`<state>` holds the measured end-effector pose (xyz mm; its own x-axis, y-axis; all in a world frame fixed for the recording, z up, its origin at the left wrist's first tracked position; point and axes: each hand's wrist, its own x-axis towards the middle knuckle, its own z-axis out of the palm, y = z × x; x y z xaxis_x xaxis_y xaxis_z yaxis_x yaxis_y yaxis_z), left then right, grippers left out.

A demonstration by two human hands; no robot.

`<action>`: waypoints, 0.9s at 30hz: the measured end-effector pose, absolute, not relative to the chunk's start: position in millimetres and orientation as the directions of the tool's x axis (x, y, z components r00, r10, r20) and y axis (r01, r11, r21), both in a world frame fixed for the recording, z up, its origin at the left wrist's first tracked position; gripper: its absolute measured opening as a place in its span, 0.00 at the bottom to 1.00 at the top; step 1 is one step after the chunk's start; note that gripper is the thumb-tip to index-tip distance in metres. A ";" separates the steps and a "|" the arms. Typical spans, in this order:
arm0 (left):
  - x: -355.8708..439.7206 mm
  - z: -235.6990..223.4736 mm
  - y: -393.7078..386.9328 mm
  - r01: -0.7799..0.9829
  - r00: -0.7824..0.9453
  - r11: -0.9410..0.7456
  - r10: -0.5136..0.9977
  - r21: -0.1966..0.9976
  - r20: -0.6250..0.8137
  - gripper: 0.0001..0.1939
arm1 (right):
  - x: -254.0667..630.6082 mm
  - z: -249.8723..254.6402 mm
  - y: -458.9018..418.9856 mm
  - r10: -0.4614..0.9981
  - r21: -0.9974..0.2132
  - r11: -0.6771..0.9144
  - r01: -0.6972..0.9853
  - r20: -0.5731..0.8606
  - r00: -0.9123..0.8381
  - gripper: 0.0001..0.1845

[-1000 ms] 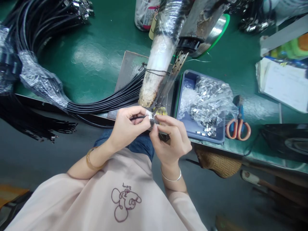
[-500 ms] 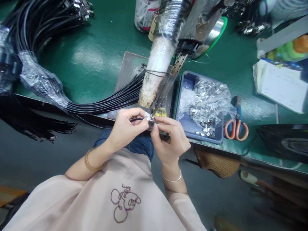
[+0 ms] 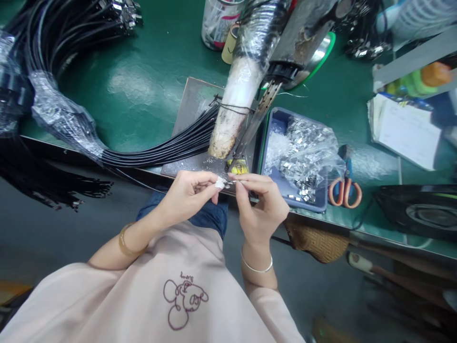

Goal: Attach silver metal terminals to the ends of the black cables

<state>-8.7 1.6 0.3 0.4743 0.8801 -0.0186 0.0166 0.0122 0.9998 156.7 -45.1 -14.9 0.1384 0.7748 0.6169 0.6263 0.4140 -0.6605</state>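
Note:
My left hand [image 3: 189,193] is closed in a pinch, with white wrapping at a fingertip. Between its thumb and index finger is the end of a black cable, mostly covered by the fingers; a small dark and metallic tip [image 3: 229,183] pokes out. Facing it, my right hand [image 3: 263,202] pinches something thin and tiny at that tip, too small to name. Just beyond the fingers lies a crumpled yellow piece [image 3: 238,166], under the lower end of a soldering iron [image 3: 260,112]. A bundle of black cables [image 3: 160,151] rests on a grey board [image 3: 191,100], left of the iron.
A soot-stained white tube [image 3: 235,95] hangs over the board. To the right stand a blue tray [image 3: 316,208] with bagged metal parts, orange-handled scissors [image 3: 345,190] and papers [image 3: 407,128]. More wrapped cables [image 3: 60,109] lie left. A wire spool [image 3: 323,59] and jar [image 3: 217,26] are behind.
Both hands have come down toward me, away from the iron's tip, uncovering more of the yellow piece and board. My right hand has shifted slightly right. Both pinches stay closed.

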 end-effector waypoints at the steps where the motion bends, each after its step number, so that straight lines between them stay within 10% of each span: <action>1: -8.9 0.9 2.4 -0.009 0.480 0.055 0.876 0.998 -0.044 0.15 | 156.3 -14.4 -45.2 0.737 -0.595 0.432 0.677 0.666 0.116 0.09; 7: -1.8 -0.7 7.1 -0.153 0.370 0.127 0.927 0.980 -0.062 0.07 | 151.6 -14.1 -46.2 0.633 -0.346 0.435 0.831 0.774 -0.009 0.11; 27: 8.8 4.8 12.6 0.008 0.264 -0.088 0.961 0.996 0.083 0.06 | 145.9 -14.7 -38.6 0.643 -0.416 0.393 0.820 0.762 0.079 0.11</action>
